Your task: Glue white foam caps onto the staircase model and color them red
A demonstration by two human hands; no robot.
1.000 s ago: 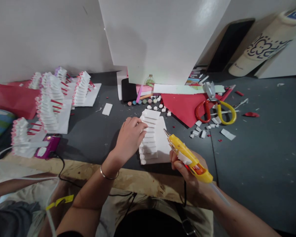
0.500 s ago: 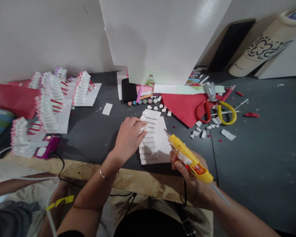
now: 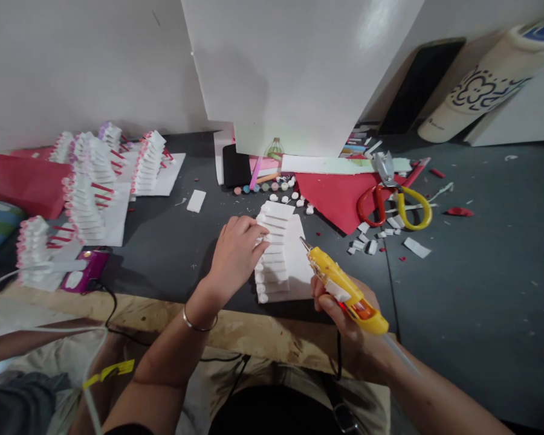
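hardly moved, left hand (image 3: 236,249) touches white steps (image 3: 275,267), grip unclear; right hand (image 3: 338,313) clasps yellow glue gun (image 3: 347,286).

The person wears a black top (image 3: 258,414), tan pants (image 3: 229,376) and a shiny silver bracelet (image 3: 194,327).

A single camera, worn on the person's head, is facing forward and steeply down at the white stepped paper piece (image 3: 274,266), which is sitting a little below the centre of the view. The lens is looking from above the near side of that piece, close enough that the person's own black top (image 3: 254,414) is showing in front of it. Beyond the piece, an upright white board (image 3: 290,72) is filling the upper middle. The view is spreading wide, taking in a bottle (image 3: 480,90) far to the piece's right and a purple box (image 3: 86,272) well to its left
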